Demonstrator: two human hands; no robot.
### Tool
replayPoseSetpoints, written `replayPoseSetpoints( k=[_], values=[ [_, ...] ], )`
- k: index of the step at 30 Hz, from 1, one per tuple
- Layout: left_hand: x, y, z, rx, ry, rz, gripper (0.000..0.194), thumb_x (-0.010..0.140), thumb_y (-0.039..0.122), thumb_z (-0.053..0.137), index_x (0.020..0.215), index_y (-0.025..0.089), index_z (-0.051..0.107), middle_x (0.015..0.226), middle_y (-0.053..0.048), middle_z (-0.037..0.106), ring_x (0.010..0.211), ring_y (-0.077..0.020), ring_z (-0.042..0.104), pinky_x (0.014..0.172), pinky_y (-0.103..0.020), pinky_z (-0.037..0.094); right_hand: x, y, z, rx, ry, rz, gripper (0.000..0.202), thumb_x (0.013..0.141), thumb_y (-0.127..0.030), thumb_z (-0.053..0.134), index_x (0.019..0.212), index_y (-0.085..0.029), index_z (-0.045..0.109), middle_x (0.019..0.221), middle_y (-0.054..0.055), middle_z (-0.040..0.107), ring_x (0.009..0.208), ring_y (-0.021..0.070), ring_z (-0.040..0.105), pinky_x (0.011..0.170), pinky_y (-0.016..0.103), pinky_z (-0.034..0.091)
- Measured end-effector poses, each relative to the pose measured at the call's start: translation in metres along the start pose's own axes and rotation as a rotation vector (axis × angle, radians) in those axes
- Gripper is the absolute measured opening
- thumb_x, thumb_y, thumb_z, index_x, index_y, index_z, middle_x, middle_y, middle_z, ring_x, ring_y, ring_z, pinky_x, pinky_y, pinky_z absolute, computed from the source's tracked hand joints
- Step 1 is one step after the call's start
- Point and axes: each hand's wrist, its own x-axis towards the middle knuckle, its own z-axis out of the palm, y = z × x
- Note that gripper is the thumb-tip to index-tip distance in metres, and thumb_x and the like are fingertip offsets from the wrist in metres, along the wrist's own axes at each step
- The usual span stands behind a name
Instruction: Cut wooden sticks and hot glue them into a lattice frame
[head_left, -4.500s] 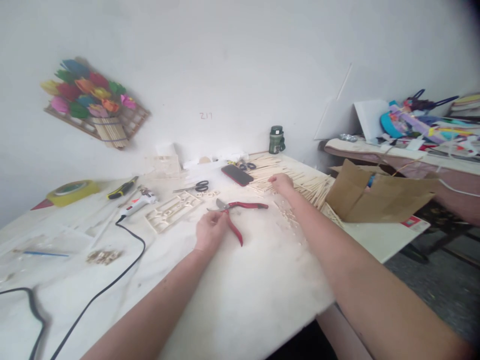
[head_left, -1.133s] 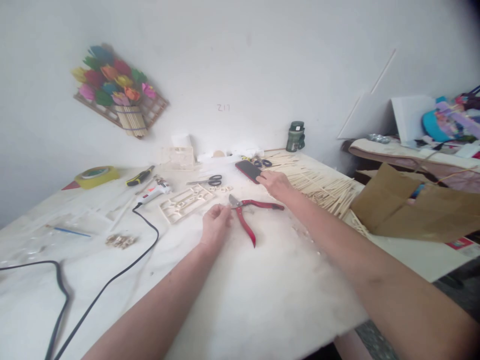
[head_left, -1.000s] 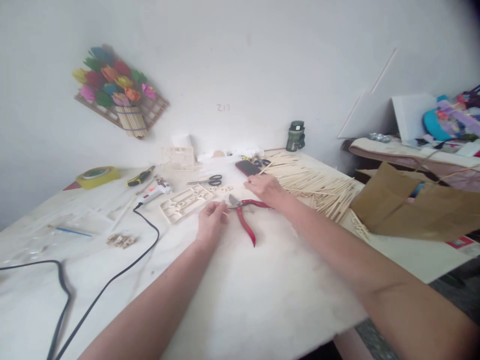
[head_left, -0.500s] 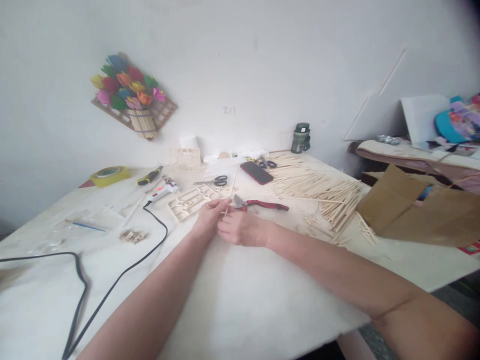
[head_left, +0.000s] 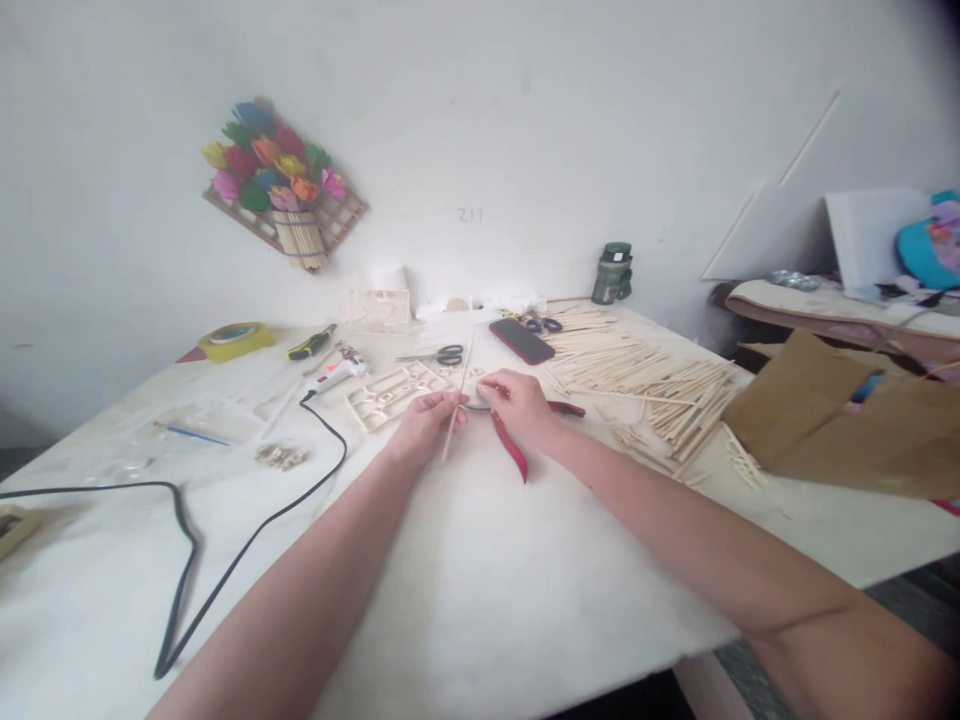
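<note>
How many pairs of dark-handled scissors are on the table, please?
2: one pair lies beyond the left hand; another pair lies beside the phone, its blades hard to make out. More could be hidden.

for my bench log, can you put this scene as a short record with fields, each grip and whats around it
left grip: closed on a thin wooden stick, held at a slant
right grip: over the red-handled pruning shears, partly covering them; whether it holds them is unclear
behind hands: black-handled scissors, smartphone
left side: openwork wooden frame, hot glue gun, yellow tape roll
right side: spread of wooden sticks, cardboard box
wall: colourful flower decoration
</note>
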Motion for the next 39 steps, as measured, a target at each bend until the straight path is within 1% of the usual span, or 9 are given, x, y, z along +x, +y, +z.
replayPoseSetpoints(
  k=[5,12,15,20,26,30,34,37,39],
  values=[
    [-0.001,-0.001,0.0,0.025,-0.135,-0.043,0.027,0.072,0.037,0.06,0.083,0.013,0.064,0.054,0.0,0.056,0.047,-0.0061,0.045,0.048,-0.018,0.031,0.006,0.003,0.007,0.491,-0.083,0.394,0.028,0.075,-0.043,0.052,0.074,-0.016,0.059,0.048,-0.005,0.049,0.04,0.0078,0.042,0.042,0.021,0.033],
    [-0.002,0.0,0.002,0.046,-0.195,-0.081,0.03,0.076,0.038,0.056,0.085,0.011,0.066,0.048,0.0,0.055,0.044,-0.0063,0.045,0.047,-0.018,0.033,0.008,0.001,0.01,0.793,0.024,0.518,0.027,0.062,-0.038,0.066,0.055,-0.016,0.052,0.042,-0.005,0.047,0.035,0.0057,0.04,0.036,0.02,0.029],
    [-0.002,0.002,0.003,-0.065,-0.142,-0.123,0.031,0.079,0.037,0.053,0.083,0.009,0.065,0.054,-0.005,0.06,0.047,-0.0086,0.051,0.049,-0.019,0.039,0.009,0.0,0.006,0.882,0.075,0.552,0.025,0.06,-0.034,0.068,0.055,-0.015,0.052,0.044,-0.005,0.048,0.037,0.0052,0.041,0.036,0.019,0.029],
    [-0.005,0.008,0.005,-0.406,-0.032,-0.15,0.025,0.077,0.017,0.054,0.101,0.012,0.059,0.082,-0.009,0.068,0.066,-0.0119,0.063,0.066,-0.023,0.049,0.012,-0.005,-0.004,1.063,0.157,0.615,0.021,0.057,-0.028,0.071,0.06,-0.014,0.055,0.05,-0.003,0.054,0.041,0.0054,0.045,0.037,0.018,0.032],
    [-0.007,0.018,0.013,-0.603,-0.028,-0.011,0.043,0.079,0.047,0.047,0.092,0.009,0.062,0.102,-0.015,0.064,0.093,-0.021,0.061,0.082,-0.031,0.049,0.015,-0.009,-0.011,1.171,0.191,0.687,0.013,0.061,-0.021,0.066,0.068,-0.012,0.06,0.058,0.002,0.063,0.046,0.0079,0.052,0.039,0.018,0.036],
    [0.0,0.019,0.023,-0.471,0.192,0.11,0.019,0.076,0.031,0.057,0.081,0.013,0.06,0.082,-0.007,0.068,0.071,-0.0127,0.063,0.07,-0.025,0.05,0.009,-0.004,-0.003,1.222,0.157,0.657,0.013,0.064,-0.024,0.065,0.071,-0.014,0.062,0.065,0.003,0.065,0.048,0.0079,0.053,0.041,0.019,0.038],
    [0.005,0.024,0.021,-0.461,0.433,0.189,0.011,0.078,0.02,0.052,0.072,0.012,0.056,0.067,-0.003,0.063,0.061,-0.0084,0.06,0.064,-0.021,0.049,-0.004,-0.007,0.008,1.029,-0.018,0.477,0.024,0.068,-0.03,0.063,0.087,-0.016,0.065,0.068,0.001,0.065,0.048,0.0083,0.052,0.045,0.021,0.039],
    [0.007,0.03,0.011,-0.536,0.53,0.145,0.015,0.079,0.013,0.043,0.066,0.014,0.049,0.062,-0.003,0.06,0.062,-0.0107,0.06,0.063,-0.023,0.049,-0.01,-0.011,0.005,0.519,-0.266,0.229,0.032,0.073,-0.027,0.057,0.104,-0.021,0.063,0.079,0.002,0.068,0.056,0.011,0.056,0.054,0.024,0.043],
    [0.006,0.032,0.003,-0.534,0.528,0.097,0.015,0.079,0.013,0.04,0.065,0.015,0.046,0.05,0.002,0.05,0.047,-0.0077,0.052,0.048,-0.018,0.043,-0.01,-0.01,-0.005,0.08,-0.28,0.064,0.032,0.077,-0.023,0.05,0.106,-0.024,0.062,0.093,0.003,0.068,0.074,0.0138,0.061,0.067,0.026,0.044]
  ],
)
